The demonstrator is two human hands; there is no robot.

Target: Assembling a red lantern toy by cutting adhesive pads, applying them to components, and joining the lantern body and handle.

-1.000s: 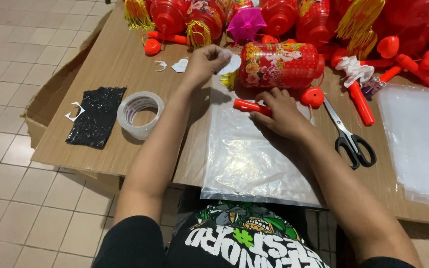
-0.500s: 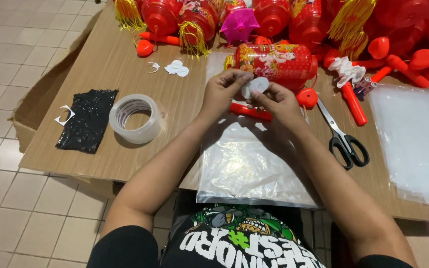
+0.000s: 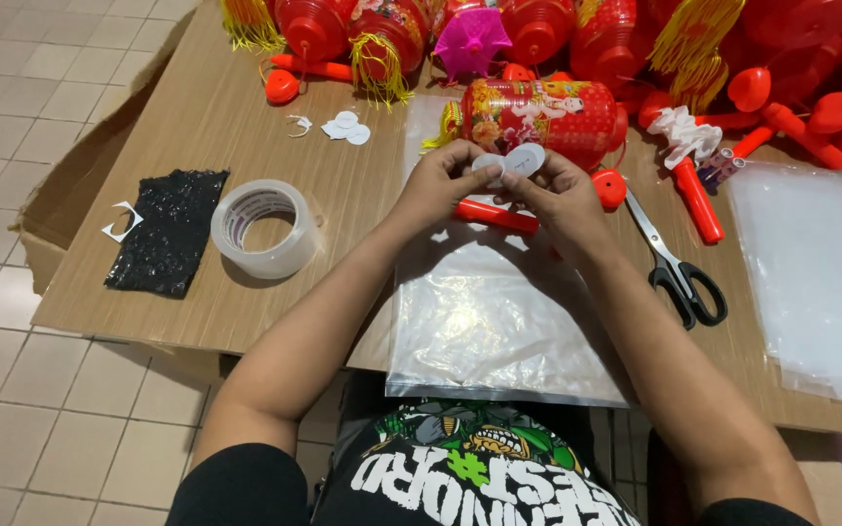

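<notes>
Both hands, left hand [image 3: 440, 180] and right hand [image 3: 555, 190], pinch small white discs [image 3: 524, 159] together above the clear plastic bag [image 3: 489, 321] at the cardboard's near edge. A tape roll [image 3: 267, 228] sits left, scissors [image 3: 679, 268] right, and a red lantern [image 3: 538, 112] lies just behind. Since a moment ago the hands have risen slightly nearer the lantern.

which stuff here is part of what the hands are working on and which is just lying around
In hand:
- left hand and right hand, pinching small white discs
- red lantern just behind
- red stick under the hands

Lying about:
- tape roll
- scissors
- black sheet
- clear plastic bag
</notes>
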